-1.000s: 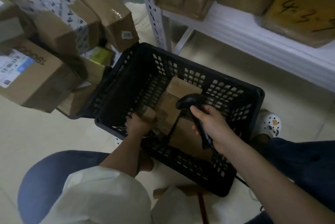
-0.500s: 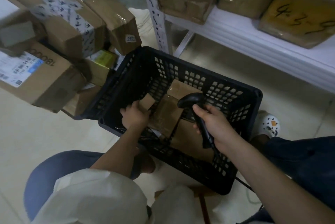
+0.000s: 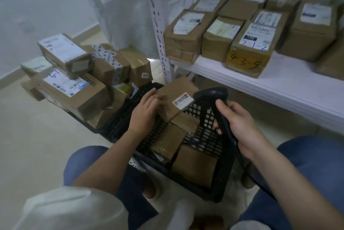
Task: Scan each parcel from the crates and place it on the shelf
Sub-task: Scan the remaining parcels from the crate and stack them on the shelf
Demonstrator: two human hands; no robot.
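Above the black plastic lattice crate (image 3: 214,147), the small brown cardboard parcel (image 3: 176,97) has been lifted clear of the boxes left inside, its white label up. Left hand (image 3: 147,110) holds it with fingers laid over the top; right hand (image 3: 240,127) wraps the black handheld scanner (image 3: 214,97) just beside the label, so scanning looks imminent, shelving after.

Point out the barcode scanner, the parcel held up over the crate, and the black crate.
barcode scanner (image 3: 214,93): head view, on its dark head, above the right hand's grip.
held parcel (image 3: 174,91): head view, on its bare brown top face.
black crate (image 3: 204,114): head view, on its far lattice wall.
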